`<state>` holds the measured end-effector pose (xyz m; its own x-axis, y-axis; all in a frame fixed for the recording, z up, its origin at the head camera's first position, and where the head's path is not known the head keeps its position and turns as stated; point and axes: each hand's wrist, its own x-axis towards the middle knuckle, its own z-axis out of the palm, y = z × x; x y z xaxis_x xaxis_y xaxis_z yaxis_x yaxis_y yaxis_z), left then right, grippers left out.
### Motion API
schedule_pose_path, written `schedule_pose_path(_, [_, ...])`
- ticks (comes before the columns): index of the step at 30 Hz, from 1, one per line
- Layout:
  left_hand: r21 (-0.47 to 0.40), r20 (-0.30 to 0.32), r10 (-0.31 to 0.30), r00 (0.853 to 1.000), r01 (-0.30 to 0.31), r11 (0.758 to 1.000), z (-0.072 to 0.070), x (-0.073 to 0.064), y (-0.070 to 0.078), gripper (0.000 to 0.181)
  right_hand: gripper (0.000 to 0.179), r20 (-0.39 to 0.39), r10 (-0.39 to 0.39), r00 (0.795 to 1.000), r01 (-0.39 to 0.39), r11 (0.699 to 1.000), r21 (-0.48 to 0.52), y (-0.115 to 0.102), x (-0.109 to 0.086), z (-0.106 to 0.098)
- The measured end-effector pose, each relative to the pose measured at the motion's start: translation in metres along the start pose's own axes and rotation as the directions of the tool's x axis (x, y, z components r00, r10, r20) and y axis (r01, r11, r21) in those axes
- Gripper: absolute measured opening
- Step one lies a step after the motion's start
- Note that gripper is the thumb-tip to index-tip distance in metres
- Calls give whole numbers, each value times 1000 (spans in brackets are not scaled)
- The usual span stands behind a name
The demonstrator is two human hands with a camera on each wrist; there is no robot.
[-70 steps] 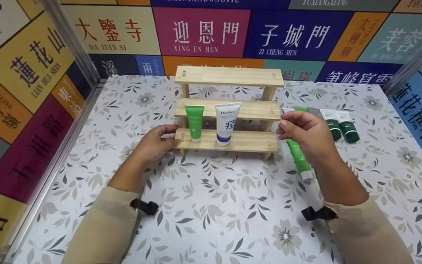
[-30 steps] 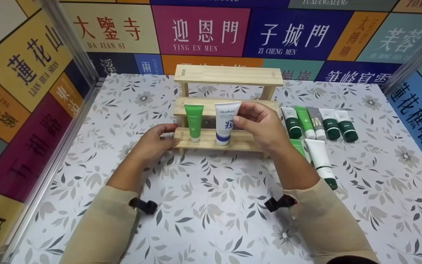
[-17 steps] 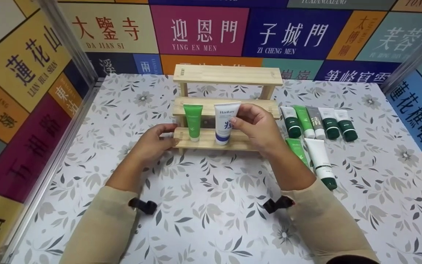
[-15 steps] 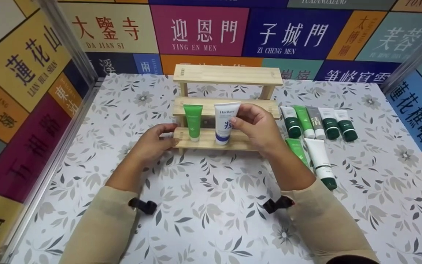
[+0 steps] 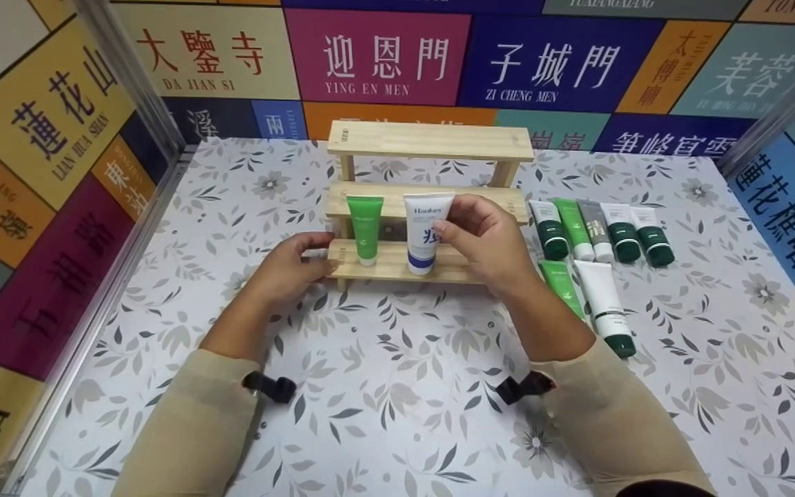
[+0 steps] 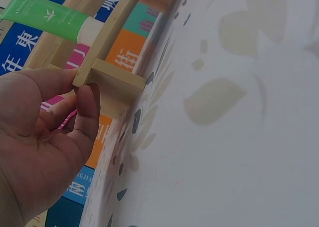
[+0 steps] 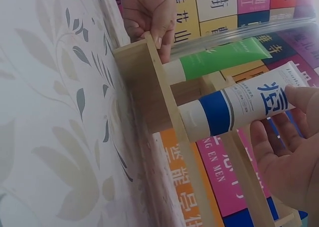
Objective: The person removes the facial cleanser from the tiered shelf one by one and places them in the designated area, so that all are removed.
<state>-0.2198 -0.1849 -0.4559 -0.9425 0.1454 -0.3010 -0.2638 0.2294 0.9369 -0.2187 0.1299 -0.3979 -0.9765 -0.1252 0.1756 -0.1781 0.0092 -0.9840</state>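
Observation:
A small three-tier wooden display rack (image 5: 432, 141) stands upright on the table. My left hand (image 5: 294, 269) pinches the left end of its bottom step between thumb and fingers, as the left wrist view shows at the step's corner (image 6: 84, 77). On that step a green tube (image 5: 366, 231) stands on its white cap. Beside it, to the right, is a white tube (image 5: 425, 238) with a blue band, cap down. My right hand (image 5: 491, 241) holds this tube by its right side, thumb in front. In the right wrist view its white cap (image 7: 193, 121) is at the step.
Right of the rack, several tubes lie in a row, among them a grey tube (image 5: 594, 231). Nearer me lie a green tube (image 5: 560, 283), partly behind my right forearm, and a white tube with a dark green cap (image 5: 604, 304). Printed panels (image 5: 377, 55) wall the table.
From over the lying tubes, my right hand has come left and taken hold of the white tube on the bottom step. My left hand has stayed at the rack's end.

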Motion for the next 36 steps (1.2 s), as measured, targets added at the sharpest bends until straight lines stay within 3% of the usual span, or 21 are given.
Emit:
schedule_pose_path(8, [32, 1, 11, 1000, -11, 999, 0, 1, 0, 60, 24, 10, -37, 999, 37, 999, 39, -11, -7, -8])
schedule_pose_path(15, [41, -9, 6, 1000, -6, 999, 0, 1, -1, 59, 24, -8, -52, 999, 53, 998, 24, -11, -12, -26])
schedule_pose_path(24, [109, 4, 75, 997, -75, 991, 0, 3, -3, 60, 24, -103, -45, 994, 45, 999, -1, -11, -24, -72])
schedule_pose_path(29, [106, 3, 74, 997, -74, 992, 0, 3, -2, 59, 23, -145, -41, 989, 39, 999, -16, -13, -34, -100])
schedule_pose_path(36, [133, -4, 63, 998, -62, 989, -2, 2, -1, 60, 28, -179, -57, 982, 65, 997, 36, -10, -46, -136])
